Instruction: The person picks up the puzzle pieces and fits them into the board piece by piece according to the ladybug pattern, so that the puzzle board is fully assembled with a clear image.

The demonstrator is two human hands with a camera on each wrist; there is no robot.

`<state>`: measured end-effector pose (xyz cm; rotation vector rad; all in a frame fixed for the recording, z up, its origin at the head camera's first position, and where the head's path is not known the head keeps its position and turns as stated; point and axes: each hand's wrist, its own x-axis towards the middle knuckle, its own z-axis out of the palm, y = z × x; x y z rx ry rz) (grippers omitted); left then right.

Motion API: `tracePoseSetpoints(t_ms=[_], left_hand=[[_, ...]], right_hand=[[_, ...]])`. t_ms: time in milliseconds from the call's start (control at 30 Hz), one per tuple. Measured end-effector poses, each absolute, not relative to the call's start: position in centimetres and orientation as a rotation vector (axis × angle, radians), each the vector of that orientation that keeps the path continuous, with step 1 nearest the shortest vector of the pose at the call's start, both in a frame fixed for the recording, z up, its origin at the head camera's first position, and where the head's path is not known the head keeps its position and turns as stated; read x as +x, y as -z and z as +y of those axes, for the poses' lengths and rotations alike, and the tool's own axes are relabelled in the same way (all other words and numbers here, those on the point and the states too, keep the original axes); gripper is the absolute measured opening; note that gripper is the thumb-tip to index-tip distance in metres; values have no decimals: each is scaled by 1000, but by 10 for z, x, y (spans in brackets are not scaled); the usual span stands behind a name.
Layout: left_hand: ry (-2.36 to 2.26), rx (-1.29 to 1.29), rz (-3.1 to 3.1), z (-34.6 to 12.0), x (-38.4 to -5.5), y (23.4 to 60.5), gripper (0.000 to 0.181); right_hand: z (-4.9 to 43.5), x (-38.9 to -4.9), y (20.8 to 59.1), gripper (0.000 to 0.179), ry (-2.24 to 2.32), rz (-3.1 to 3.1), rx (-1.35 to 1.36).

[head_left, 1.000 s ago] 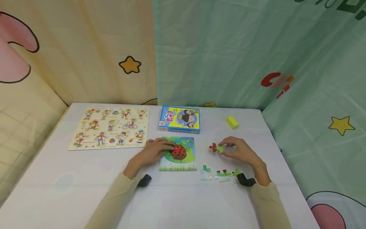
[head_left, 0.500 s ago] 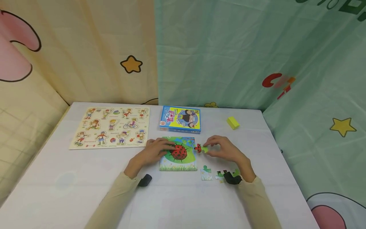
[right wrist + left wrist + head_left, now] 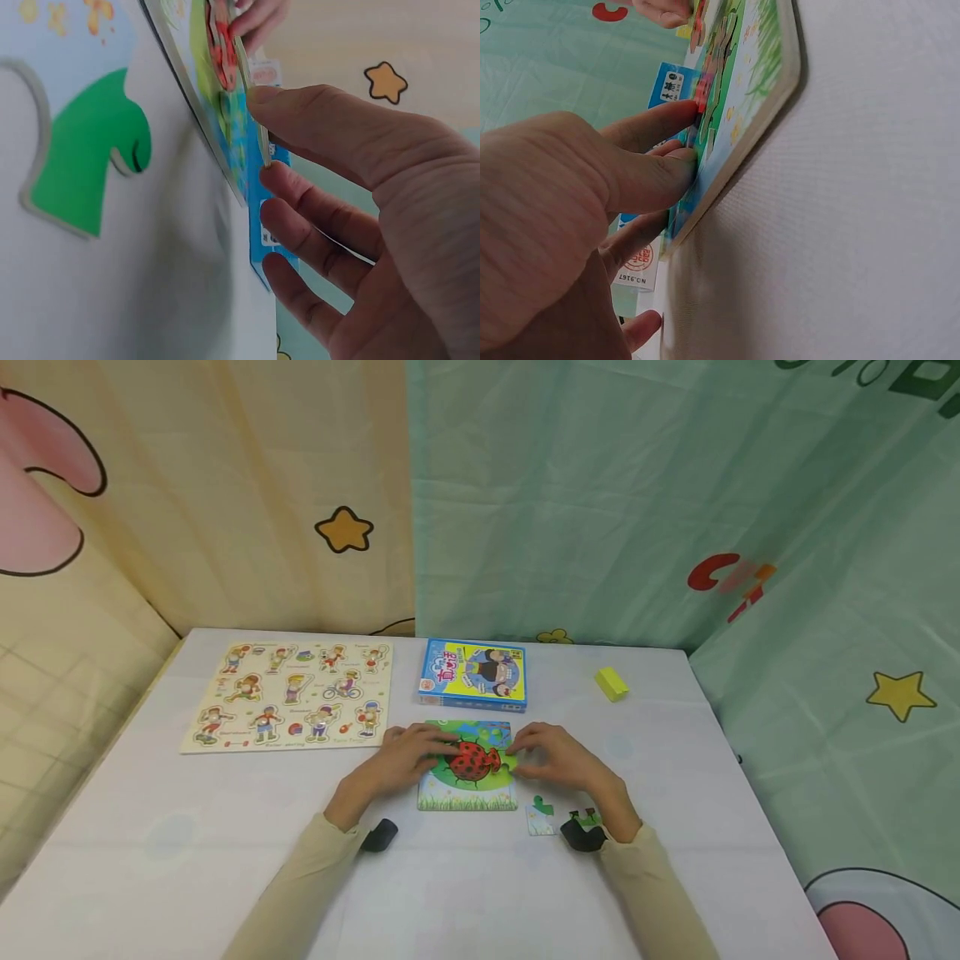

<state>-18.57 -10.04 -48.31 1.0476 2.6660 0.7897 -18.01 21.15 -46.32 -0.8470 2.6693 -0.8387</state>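
Note:
A square ladybug jigsaw lies in the middle of the white table. The left hand rests on its left side, thumb and fingertips pressing on the pieces. The right hand is at the jigsaw's right edge, pinching a puzzle piece between thumb and fingers. In the right wrist view the piece is seen edge-on, tilted over the board. A loose corner piece with a green knob lies right of the jigsaw. Beside it, another loose piece is partly hidden by the black wrist camera.
Behind the jigsaw lies a blue and yellow card box. A wooden board with children playing sports is at the back left. At the back right sits a small yellow block. Curtains stand close behind the table.
The right hand has moved left with the puzzle piece, from beside the jigsaw to over its right edge, next to the ladybug's body. The left hand has stayed in place.

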Motion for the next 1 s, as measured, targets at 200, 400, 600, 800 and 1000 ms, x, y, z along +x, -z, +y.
tracePoseSetpoints(t_ms=[200,400,600,800,1000], left_hand=[[-780,1052,2667,-101,-185,482,38],[-776,1053,2668,-102,-184,480,38],[-771,1040,2668,-102,-185,480,38],[-776,1033,2666,-101,-186,482,38],[-787,1020,2668,-99,-185,485,37]], right_hand=[[202,-178,466,24,776,2672,-874],[195,-176,469,27,670,2707,-925],[191,-174,469,27,596,2760,-962],[189,-174,470,27,569,2782,-975],[189,-173,471,27,567,2790,-964]])
